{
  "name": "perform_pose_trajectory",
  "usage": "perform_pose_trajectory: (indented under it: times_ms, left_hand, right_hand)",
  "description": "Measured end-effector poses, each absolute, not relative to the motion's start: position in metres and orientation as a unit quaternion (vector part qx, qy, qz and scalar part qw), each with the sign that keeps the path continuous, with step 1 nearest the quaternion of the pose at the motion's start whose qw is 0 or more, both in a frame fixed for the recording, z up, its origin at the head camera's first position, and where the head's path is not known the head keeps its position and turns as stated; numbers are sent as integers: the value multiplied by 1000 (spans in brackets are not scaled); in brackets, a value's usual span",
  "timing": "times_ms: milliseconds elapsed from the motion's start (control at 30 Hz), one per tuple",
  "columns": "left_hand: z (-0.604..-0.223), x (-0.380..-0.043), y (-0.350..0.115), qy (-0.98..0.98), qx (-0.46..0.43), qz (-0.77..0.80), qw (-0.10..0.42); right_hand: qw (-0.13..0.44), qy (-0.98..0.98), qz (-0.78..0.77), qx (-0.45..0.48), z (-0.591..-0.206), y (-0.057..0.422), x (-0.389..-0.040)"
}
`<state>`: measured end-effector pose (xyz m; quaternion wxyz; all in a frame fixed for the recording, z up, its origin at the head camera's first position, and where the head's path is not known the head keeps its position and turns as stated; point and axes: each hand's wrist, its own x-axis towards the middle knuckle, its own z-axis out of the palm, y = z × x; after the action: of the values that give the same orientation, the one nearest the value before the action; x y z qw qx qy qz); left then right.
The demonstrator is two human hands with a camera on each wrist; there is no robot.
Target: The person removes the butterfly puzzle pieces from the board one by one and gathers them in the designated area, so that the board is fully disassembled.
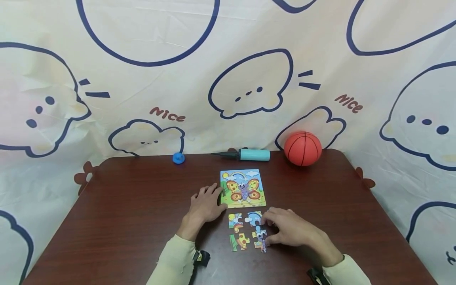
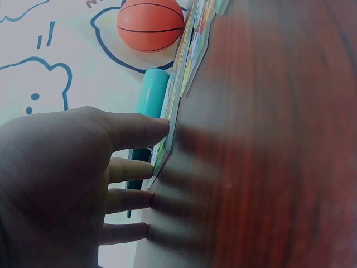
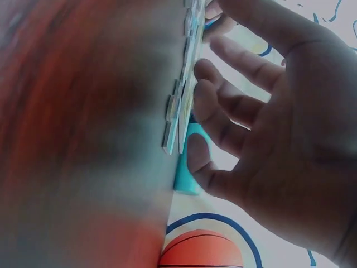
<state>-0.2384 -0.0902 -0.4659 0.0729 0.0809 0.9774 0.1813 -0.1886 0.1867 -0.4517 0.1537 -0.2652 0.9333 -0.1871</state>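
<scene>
A square butterfly picture board (image 1: 243,189) lies flat in the middle of the table. My left hand (image 1: 205,208) rests at its left edge, thumb near the lower corner, fingers extended. Several jigsaw pieces lie below the board: a sun piece (image 1: 235,221), a blue rainbow piece (image 1: 254,218), a green and orange wing piece (image 1: 239,242) and a purple butterfly-body piece (image 1: 261,238). My right hand (image 1: 290,228) is at the right side of these pieces, fingers loosely bent. Its index fingertip overlaps the rainbow piece, and the thumb is right beside the body piece.
Along the back edge are a small blue object (image 1: 178,158), a turquoise hand pump (image 1: 254,154) with a dark tapered end, and a red-orange basketball (image 1: 303,149). A cartoon-printed cloth (image 1: 199,130) hangs behind the brown table (image 1: 142,198).
</scene>
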Motion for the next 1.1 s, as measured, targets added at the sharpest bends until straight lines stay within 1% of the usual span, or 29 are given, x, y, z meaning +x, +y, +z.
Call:
perform_pose_trajectory:
  times_ms: [167,433,833,1100]
  left_hand:
    - [-466,-238,-90,976,85,187,74]
    - [-466,-239,-92,978,80,177,75]
    - [-467,-239,-91,978,84,178,74]
    - [-465,-238,-90,977,85,179,77]
  right_hand:
    - [126,941,-195,-245,-452,185,-192]
    - [71,961,-196,-179,-453,182,-197]
    - [40,974,-166,-150,-454,173,-215]
    - [53,973,-179,-137,-455,174,-231]
